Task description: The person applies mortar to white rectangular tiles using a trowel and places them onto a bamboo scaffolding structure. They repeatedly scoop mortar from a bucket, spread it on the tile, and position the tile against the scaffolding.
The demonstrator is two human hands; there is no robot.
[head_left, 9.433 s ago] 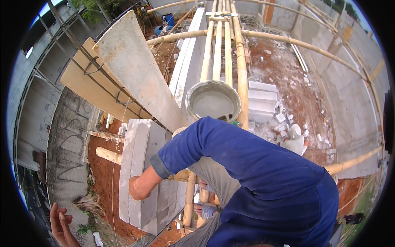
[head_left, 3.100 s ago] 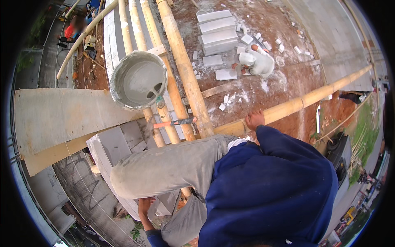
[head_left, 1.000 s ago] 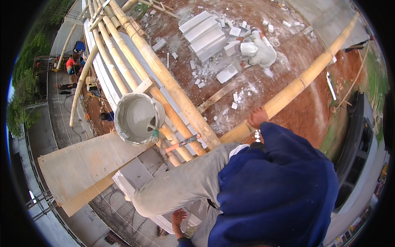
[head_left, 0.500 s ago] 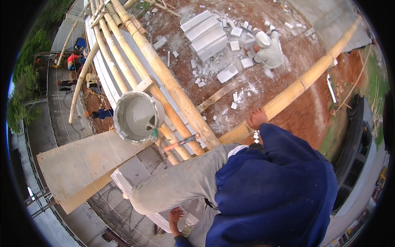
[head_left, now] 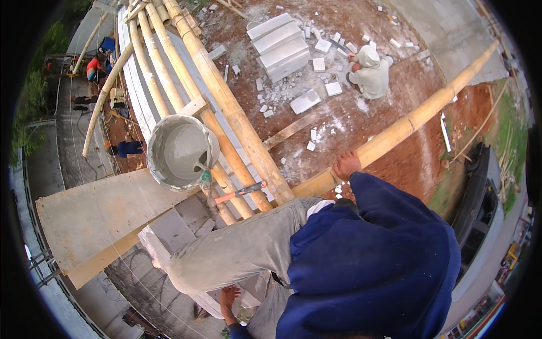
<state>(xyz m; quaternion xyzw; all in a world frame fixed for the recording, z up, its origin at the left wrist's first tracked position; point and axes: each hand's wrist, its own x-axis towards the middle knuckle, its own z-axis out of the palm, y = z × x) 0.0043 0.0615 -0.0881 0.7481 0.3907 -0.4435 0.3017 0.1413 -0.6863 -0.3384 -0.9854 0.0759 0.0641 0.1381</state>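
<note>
My right hand is curled over a thick bamboo pole. Down by the stacked light grey blocks, below my bent leg, my left hand has loosely bent fingers, apparently holding nothing. A bucket of grey mortar rests on the bamboo platform beyond my knee, with a green-handled trowel at its near side. An orange and black handled tool lies across the poles just beside it.
A pale board juts out at left. On the dirt below are white blocks, rubble and a crouching co-worker in pale clothing. More people are at upper left. A dark vehicle stands at far right.
Since the oldest frame my right arm moved from the blocks at left to the pole at right, and my view turned. Lately my hands stayed put; the co-worker below shifted slightly right.
</note>
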